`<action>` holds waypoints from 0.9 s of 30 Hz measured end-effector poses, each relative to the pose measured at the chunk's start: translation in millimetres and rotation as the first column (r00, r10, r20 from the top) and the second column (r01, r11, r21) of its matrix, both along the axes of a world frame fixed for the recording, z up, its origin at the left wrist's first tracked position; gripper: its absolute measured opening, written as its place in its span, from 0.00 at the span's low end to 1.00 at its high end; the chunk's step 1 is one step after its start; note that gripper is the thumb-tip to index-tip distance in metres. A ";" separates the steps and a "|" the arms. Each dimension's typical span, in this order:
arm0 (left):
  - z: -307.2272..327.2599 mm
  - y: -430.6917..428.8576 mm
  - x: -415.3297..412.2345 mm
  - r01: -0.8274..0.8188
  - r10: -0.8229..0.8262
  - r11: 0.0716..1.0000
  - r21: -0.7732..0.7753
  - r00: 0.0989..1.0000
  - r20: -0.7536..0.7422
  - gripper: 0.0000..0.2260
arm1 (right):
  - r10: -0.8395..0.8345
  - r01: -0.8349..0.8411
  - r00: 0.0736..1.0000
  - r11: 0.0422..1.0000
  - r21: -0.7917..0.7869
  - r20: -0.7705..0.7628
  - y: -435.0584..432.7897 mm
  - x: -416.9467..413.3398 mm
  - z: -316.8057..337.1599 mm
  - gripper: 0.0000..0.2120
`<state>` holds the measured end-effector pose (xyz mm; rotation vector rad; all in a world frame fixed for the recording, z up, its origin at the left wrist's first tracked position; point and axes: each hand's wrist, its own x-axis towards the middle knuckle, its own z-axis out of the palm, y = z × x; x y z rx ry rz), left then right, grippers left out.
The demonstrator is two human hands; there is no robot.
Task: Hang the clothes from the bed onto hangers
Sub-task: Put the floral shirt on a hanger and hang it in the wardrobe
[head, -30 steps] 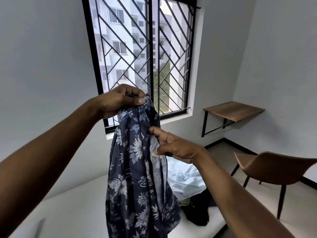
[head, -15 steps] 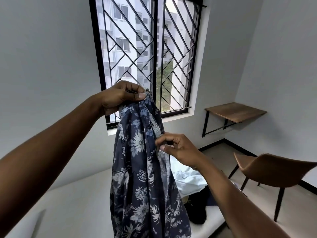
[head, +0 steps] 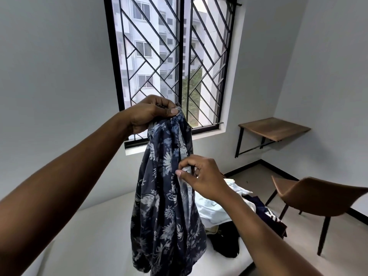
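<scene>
Grip: left hand (head: 151, 114) clutches top (collar, likely) of dark-blue floral fabric shirt (head: 167, 196), right hand (head: 201, 178) pinches its front edge | shirt dangles over white bed (head: 95, 232) | step: opening it | next: spread shoulders for hanging.

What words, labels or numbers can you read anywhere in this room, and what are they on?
None can be read.
White marks on the dark navy garment on the white bed: too blurred to read.
The dark blue floral shirt: pattern only, no label visible.
</scene>
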<state>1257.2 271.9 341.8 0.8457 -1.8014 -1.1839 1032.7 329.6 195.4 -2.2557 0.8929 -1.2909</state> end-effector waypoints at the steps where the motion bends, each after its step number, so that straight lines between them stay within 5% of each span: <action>1: -1.0 -1.4 0.6 -0.004 0.004 1.000 0.001 1.000 0.006 0.05 | 0.034 -0.035 0.999 0.998 0.053 0.020 -1.4 -2.1 0.9 0.03; 6: -21.8 -10.4 3.1 -0.196 0.221 0.971 -0.134 0.955 0.198 0.09 | 0.282 -0.353 0.927 0.877 0.327 0.245 -3.9 -18.0 10.2 0.06; 11: -102.6 -29.2 -17.4 -0.452 0.518 0.854 -0.257 0.784 0.342 0.04 | 0.058 -0.290 0.879 0.853 0.434 0.473 -13.6 -7.3 8.3 0.03; 14: -136.3 -8.4 -41.0 -0.605 0.707 0.685 -0.407 0.686 0.172 0.06 | -0.109 -0.152 0.884 0.852 0.500 0.454 -26.4 -7.9 -4.9 0.01; 16: -147.1 17.7 -54.9 -0.697 0.750 0.611 -0.375 0.661 -0.008 0.06 | -0.187 -0.095 0.874 0.839 0.535 0.448 -31.1 -10.1 -14.8 0.05; 20: -159.4 52.2 -66.1 -0.553 0.570 0.811 -0.190 0.820 0.046 0.17 | -0.267 -0.096 0.828 0.799 0.594 0.492 -36.9 -8.2 -23.8 0.04; 27: -168.1 14.0 -43.3 -0.565 0.563 0.825 -0.019 0.824 -0.057 0.12 | -0.265 -0.083 0.847 0.791 0.607 0.462 -62.1 17.6 -18.3 0.03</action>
